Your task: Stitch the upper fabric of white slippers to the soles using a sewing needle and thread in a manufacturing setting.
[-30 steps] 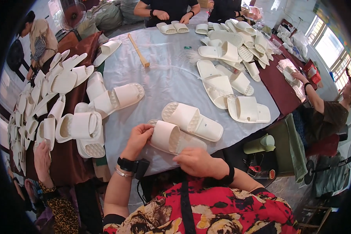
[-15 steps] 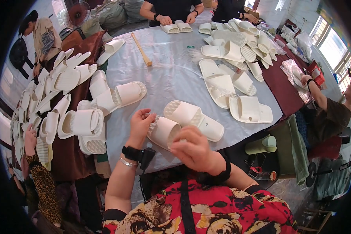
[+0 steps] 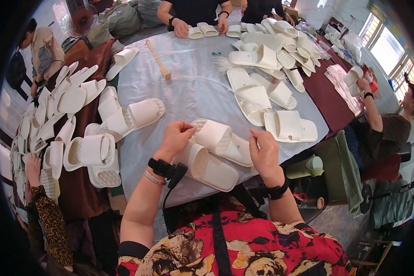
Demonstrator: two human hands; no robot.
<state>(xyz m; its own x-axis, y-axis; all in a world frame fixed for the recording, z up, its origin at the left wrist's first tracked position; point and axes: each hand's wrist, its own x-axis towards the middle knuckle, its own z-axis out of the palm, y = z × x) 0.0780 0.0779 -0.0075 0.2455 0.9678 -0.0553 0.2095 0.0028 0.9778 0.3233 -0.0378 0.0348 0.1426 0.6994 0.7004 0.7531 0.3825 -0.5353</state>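
Observation:
Two white slide slippers lie side by side before me on the table's pale sheet [image 3: 145, 181]: the nearer slipper [image 3: 216, 172] with its smooth insole toward me, the farther slipper [image 3: 214, 133] just beyond it. My left hand [image 3: 174, 140] hovers at the left ends of this pair, thumb and fingertips pinched together. Over the right end of the farther slipper is my right hand [image 3: 266, 154], its fingers curled in against the thumb. Whatever either hand pinches, if anything, is too small or thin to make out. Black bands circle both wrists.
Slippers pile up at the left [image 3: 71, 99] and far right [image 3: 262, 57]. A wooden stick [image 3: 158, 60] lies toward the back. Another person's hands [image 3: 181, 28] rest by slippers across the table; other people stand or sit left and right. A green cup [image 3: 310, 166] is at my right.
My right hand has moved right, off the nearer slipper, whose insole now shows. My left hand has shifted slightly up and right. The person at the right now holds up a white slipper.

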